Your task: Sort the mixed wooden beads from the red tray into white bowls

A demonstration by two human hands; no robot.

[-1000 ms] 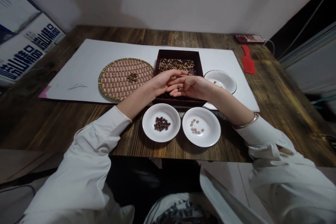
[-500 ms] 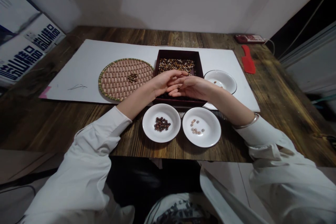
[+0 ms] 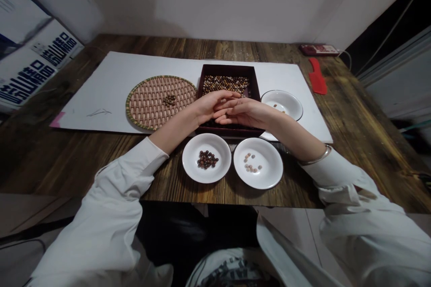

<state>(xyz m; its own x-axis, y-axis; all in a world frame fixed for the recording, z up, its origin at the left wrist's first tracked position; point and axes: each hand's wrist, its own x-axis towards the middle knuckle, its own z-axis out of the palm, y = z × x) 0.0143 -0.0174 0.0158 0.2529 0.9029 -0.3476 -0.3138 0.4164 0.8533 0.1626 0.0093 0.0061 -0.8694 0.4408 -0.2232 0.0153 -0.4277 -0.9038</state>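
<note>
Both hands meet over a dark maroon box (image 3: 254, 83) of small mixed brown, tan and pale beads (image 3: 225, 84). My left hand (image 3: 210, 104) reaches in from the left, its fingers stretched out and slightly curved. Across its fingertips lie those of my right hand (image 3: 247, 112), which is also extended with fingers loosely apart. Anything between the palms is hidden. In front of the box stand two white bowls: the left bowl (image 3: 190, 166) has dark brown beads (image 3: 208, 159), the right bowl (image 3: 272, 172) several pale beads (image 3: 251, 168).
A round woven tray (image 3: 144, 103) at left carries a small pile of greenish-brown beads (image 3: 169, 100). Right of the box, another white bowl (image 3: 292, 105) contains a few beads. A white board (image 3: 101, 85) lies underneath. A red comb (image 3: 317, 77) and a maroon device (image 3: 319, 50) rest farther right.
Both hands stay almost in the same place above the box. The right fingers have shifted very slightly, and the small dark spot seen between them earlier no longer shows.
</note>
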